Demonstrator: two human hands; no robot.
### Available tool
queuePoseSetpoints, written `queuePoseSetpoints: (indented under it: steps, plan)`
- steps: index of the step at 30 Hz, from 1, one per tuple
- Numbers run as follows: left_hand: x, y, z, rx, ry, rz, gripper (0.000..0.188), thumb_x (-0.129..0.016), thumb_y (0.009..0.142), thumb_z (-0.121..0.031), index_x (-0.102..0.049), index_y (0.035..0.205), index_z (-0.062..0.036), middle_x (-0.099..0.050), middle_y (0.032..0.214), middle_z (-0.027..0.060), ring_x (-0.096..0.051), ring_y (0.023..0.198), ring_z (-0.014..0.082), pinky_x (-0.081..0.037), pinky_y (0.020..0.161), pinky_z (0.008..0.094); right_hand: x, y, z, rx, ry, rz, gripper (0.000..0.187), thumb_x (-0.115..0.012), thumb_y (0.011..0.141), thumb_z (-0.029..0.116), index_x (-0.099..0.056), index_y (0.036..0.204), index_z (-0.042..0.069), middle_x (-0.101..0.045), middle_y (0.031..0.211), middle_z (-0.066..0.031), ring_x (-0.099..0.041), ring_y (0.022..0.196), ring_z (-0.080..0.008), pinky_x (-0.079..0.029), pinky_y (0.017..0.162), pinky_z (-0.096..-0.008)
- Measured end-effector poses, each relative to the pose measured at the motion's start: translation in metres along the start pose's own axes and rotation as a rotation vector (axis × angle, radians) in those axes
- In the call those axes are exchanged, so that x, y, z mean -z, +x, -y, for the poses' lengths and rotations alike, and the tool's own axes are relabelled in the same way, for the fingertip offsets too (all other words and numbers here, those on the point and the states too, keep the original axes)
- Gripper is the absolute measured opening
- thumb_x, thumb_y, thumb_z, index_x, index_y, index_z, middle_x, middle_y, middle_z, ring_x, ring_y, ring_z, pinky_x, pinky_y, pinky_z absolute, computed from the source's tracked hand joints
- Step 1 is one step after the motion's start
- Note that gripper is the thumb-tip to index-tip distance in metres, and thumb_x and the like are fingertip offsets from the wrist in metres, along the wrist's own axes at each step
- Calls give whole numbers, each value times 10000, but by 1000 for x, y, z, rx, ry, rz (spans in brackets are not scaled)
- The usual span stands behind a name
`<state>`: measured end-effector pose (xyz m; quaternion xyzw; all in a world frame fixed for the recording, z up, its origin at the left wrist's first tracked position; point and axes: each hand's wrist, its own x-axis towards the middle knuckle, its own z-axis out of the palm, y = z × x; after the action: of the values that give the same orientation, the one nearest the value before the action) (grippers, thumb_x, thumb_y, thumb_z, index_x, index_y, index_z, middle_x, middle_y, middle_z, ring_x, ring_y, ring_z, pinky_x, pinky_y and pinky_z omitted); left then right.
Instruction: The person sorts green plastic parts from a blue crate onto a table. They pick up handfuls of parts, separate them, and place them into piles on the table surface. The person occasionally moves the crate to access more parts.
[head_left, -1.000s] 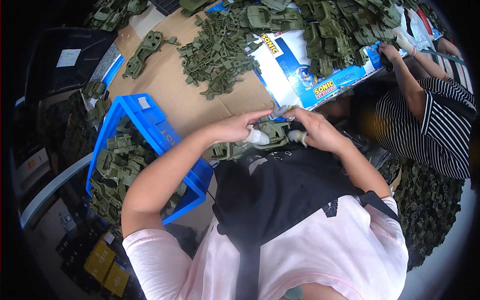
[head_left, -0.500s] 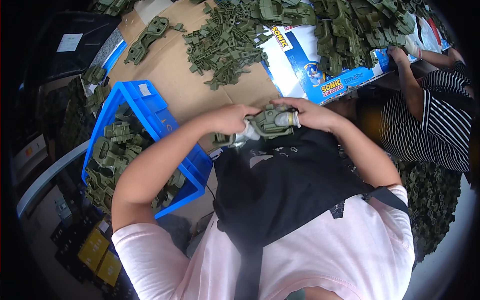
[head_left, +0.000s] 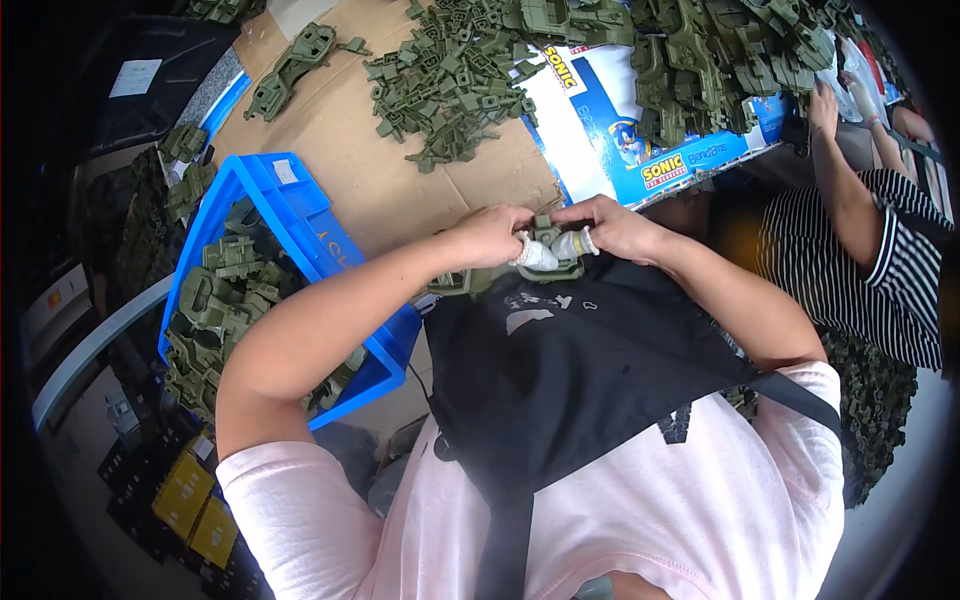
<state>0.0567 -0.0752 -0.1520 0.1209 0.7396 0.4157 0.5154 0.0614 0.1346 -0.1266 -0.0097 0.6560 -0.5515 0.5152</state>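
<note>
Against the front of my black apron (head_left: 600, 340), both hands grip an olive-green plastic toy vehicle body (head_left: 567, 271). My left hand (head_left: 488, 236) is closed on its left side, and my right hand (head_left: 622, 232) is closed on its right side. White coverings wrap some fingers of each hand, and these fingers meet near the middle of the piece. Much of the piece lies behind the hands, so any smaller part pinched there cannot be made out.
A tilted blue crate (head_left: 318, 240) holding green bodies stands at my left. Ahead, a heap of small green parts (head_left: 450, 90) and a single green body (head_left: 292, 72) lie on cardboard (head_left: 330, 125). More bodies (head_left: 700, 75) are piled right, near a co-worker in stripes (head_left: 850, 250).
My left hand has shifted right, closer to my right hand, and the green body has turned between them. The co-worker's arm at the right has moved.
</note>
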Motion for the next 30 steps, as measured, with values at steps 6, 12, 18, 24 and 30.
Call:
queuePoseSetpoints:
  steps: [6, 12, 18, 24, 30]
  plan:
    - [2, -13, -10, -8, -51, 11, 391, -645, 693, -195, -602, 1063, -77, -644, 953, 134, -611, 888, 263, -449, 795, 346, -5, -13, 6, 130, -309, -37, 491, -541, 761, 25, -446, 1239, -35, -562, 1142, -170, -542, 1039, -262, -401, 911, -316]
    - [7, -31, -33, -99, 173, -64, 583, -612, 703, -170, -447, 1250, -51, -617, 972, 211, -591, 922, 326, -441, 816, 397, -21, -34, 13, 190, -901, -120, 652, -456, 757, 58, -232, 1366, 0, -439, 1202, -323, -428, 1162, -374, -345, 983, -384]
    - [6, -33, -38, -46, 245, -59, 674, -574, 726, -130, -315, 1347, -100, -557, 1111, 230, -545, 1021, 346, -420, 862, 412, -13, -31, 10, 230, -720, -100, 611, -463, 751, 49, -296, 1338, 8, -459, 1176, -317, -477, 1094, -386, -386, 932, -389]
    - [-1, -37, -31, -191, 265, -172, 642, -615, 741, -164, -368, 1333, -129, -579, 1095, 196, -567, 1003, 331, -439, 845, 380, -14, -23, 9, 197, -501, -184, 461, -595, 745, 45, -509, 1195, 2, -551, 1127, -201, -540, 1045, -318, -412, 902, -342]
    - [14, -15, -26, -82, 0, 31, 585, -627, 753, -88, -432, 1304, -113, -612, 859, 76, -578, 816, 132, -455, 766, 253, 6, -14, -2, 192, -271, -42, 384, -572, 827, 151, -529, 1190, 33, -526, 1224, -140, -524, 1096, -234, -386, 939, -304]
